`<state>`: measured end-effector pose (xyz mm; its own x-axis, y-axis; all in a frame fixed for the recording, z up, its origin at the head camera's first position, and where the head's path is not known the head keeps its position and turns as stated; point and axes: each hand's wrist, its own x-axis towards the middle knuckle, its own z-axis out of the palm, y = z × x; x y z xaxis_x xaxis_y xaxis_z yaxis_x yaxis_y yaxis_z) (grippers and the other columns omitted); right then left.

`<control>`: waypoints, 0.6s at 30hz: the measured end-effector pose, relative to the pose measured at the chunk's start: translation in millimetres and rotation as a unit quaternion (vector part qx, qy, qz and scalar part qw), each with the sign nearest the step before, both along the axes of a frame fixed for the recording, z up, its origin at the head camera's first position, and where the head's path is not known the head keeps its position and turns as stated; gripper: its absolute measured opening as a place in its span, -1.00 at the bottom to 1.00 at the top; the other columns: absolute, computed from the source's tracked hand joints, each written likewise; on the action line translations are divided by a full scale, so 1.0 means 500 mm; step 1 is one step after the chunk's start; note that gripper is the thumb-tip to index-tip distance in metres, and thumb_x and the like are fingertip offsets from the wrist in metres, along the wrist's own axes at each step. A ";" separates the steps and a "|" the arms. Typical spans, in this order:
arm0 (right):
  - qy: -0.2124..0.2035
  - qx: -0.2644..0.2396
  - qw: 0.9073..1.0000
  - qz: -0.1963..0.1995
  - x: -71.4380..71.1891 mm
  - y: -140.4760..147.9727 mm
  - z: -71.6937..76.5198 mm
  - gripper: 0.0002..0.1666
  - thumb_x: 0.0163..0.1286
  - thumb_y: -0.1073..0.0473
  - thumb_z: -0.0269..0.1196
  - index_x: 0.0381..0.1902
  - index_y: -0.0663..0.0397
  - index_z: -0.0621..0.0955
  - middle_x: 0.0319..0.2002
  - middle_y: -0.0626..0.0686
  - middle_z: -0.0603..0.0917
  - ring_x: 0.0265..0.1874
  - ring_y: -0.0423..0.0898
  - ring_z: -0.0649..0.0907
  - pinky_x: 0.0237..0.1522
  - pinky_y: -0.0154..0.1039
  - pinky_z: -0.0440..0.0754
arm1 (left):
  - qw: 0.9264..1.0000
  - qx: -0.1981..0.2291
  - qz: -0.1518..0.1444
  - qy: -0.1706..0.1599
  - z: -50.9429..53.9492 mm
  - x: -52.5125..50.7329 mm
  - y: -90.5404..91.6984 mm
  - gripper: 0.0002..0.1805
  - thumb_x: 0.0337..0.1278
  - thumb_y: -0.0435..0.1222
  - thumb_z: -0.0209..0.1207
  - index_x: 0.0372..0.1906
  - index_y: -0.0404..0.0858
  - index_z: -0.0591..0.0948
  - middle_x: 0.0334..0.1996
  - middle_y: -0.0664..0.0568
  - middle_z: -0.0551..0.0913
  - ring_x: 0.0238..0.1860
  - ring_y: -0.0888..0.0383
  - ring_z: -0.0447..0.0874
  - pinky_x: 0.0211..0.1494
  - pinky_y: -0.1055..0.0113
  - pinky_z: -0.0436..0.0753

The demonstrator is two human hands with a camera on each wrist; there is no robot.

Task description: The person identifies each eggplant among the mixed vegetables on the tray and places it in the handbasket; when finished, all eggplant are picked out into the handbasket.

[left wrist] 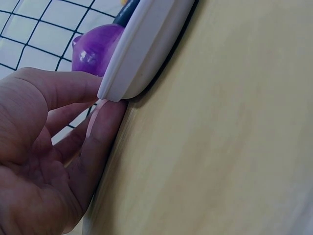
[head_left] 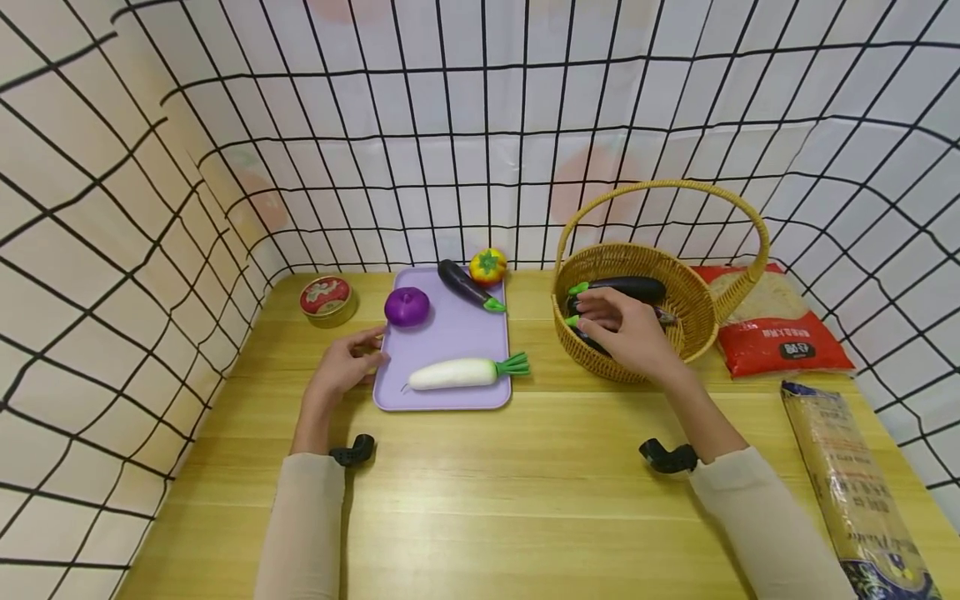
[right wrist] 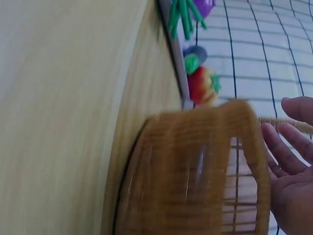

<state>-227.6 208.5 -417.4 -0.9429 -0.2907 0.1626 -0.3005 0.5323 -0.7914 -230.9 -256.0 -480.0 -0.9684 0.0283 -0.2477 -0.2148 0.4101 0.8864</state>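
A light purple tray (head_left: 472, 337) lies on the table, and my left hand (head_left: 347, 362) pinches its left rim. In the left wrist view the thumb (left wrist: 73, 89) is on top of the rim and fingers are underneath. On the tray are a purple onion (head_left: 407, 307), a white radish (head_left: 453, 374) with green leaves, and an eggplant (head_left: 461, 283). A red-yellow pumpkin-like vegetable (head_left: 488, 267) sits at its back right corner. Over the wicker basket (head_left: 696, 304), my right hand (head_left: 626, 329) has loosely bent fingers and holds nothing. Several eggplants (head_left: 626, 289) lie inside, partly hidden by this hand.
The basket's tall handle (head_left: 663, 185) arches above it. A round red-topped tin (head_left: 327, 300) stands left of the tray. To the right lie a red food bag (head_left: 780, 325) and a long clear packet (head_left: 855, 483). A black wire grid (head_left: 487, 133) borders the table.
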 end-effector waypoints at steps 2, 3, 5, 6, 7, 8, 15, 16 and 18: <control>-0.004 -0.009 1.000 0.012 -0.005 -0.020 0.001 -0.46 0.53 0.00 0.26 0.36 0.09 0.51 0.21 0.16 0.65 0.14 0.02 0.66 0.18 -0.24 0.66 | 1.000 0.001 0.001 -0.001 0.000 0.001 0.001 -0.36 0.38 -0.32 0.26 0.51 0.01 0.44 0.23 -0.15 0.47 0.10 -0.01 0.52 -0.05 0.26 0.81; -0.005 -0.015 1.000 0.018 -0.007 -0.031 0.002 -0.46 0.53 0.00 0.26 0.35 0.10 0.52 0.21 0.15 0.65 0.14 0.02 0.66 0.19 -0.22 0.66 | 1.000 0.001 0.001 -0.001 0.000 0.001 0.001 -0.36 0.38 -0.31 0.25 0.52 0.01 0.44 0.23 -0.15 0.47 0.10 -0.01 0.52 -0.05 0.26 0.81; -0.009 -0.028 0.999 0.029 -0.013 -0.053 0.003 -0.46 0.52 0.01 0.27 0.35 0.10 0.52 0.23 0.17 0.64 0.16 0.04 0.66 0.21 -0.15 0.67 | 1.000 -0.001 -0.001 0.001 0.002 0.000 0.001 -0.36 0.38 -0.31 0.25 0.52 0.01 0.43 0.24 -0.16 0.47 0.10 -0.01 0.52 -0.04 0.26 0.81; -0.012 -0.034 0.999 0.034 -0.015 -0.064 0.003 -0.46 0.52 0.01 0.28 0.35 0.09 0.52 0.24 0.17 0.63 0.18 0.05 0.66 0.24 -0.11 0.66 | 1.000 0.000 -0.001 0.002 0.003 0.000 0.001 -0.36 0.38 -0.31 0.26 0.51 0.01 0.44 0.23 -0.16 0.47 0.10 0.00 0.52 -0.04 0.26 0.81; -0.015 -0.038 0.998 0.040 -0.018 -0.075 0.003 -0.46 0.51 0.02 0.28 0.35 0.08 0.52 0.26 0.18 0.62 0.20 0.07 0.65 0.27 -0.06 0.65 | 1.000 -0.001 -0.003 0.003 0.003 0.001 0.000 -0.36 0.38 -0.31 0.26 0.52 0.01 0.44 0.24 -0.17 0.47 0.10 0.00 0.52 -0.04 0.26 0.81; -0.019 -0.041 0.998 0.045 -0.020 -0.086 0.002 -0.46 0.51 0.02 0.29 0.35 0.07 0.52 0.27 0.17 0.61 0.22 0.10 0.64 0.29 -0.03 0.64 | 1.000 0.000 -0.004 0.004 0.004 0.001 0.000 -0.36 0.38 -0.30 0.26 0.52 0.01 0.43 0.24 -0.17 0.47 0.10 0.00 0.52 -0.03 0.25 0.81; -0.047 -0.037 0.997 0.047 -0.053 -0.152 -0.013 -0.45 0.48 0.03 0.32 0.35 0.05 0.52 0.29 0.16 0.60 0.28 0.14 0.61 0.36 0.07 0.58 | 1.000 0.000 -0.005 0.003 0.004 0.004 -0.001 -0.35 0.37 -0.30 0.26 0.52 0.00 0.44 0.24 -0.17 0.47 0.09 0.01 0.52 -0.02 0.24 0.81; -0.050 -0.037 0.997 0.044 -0.059 -0.161 -0.015 -0.45 0.47 0.03 0.32 0.34 0.06 0.52 0.29 0.18 0.60 0.28 0.14 0.60 0.37 0.07 0.58 | 1.000 -0.001 -0.004 0.003 0.004 0.003 -0.001 -0.35 0.37 -0.30 0.26 0.52 0.00 0.44 0.23 -0.17 0.47 0.09 0.01 0.52 -0.02 0.24 0.81; -0.055 -0.036 0.997 0.039 -0.070 -0.177 -0.019 -0.43 0.47 0.04 0.33 0.35 0.09 0.52 0.30 0.21 0.59 0.30 0.15 0.59 0.37 0.06 0.58 | 1.000 0.001 -0.002 0.002 0.004 0.002 -0.001 -0.36 0.37 -0.31 0.26 0.51 0.01 0.44 0.23 -0.16 0.47 0.08 0.02 0.52 -0.03 0.25 0.81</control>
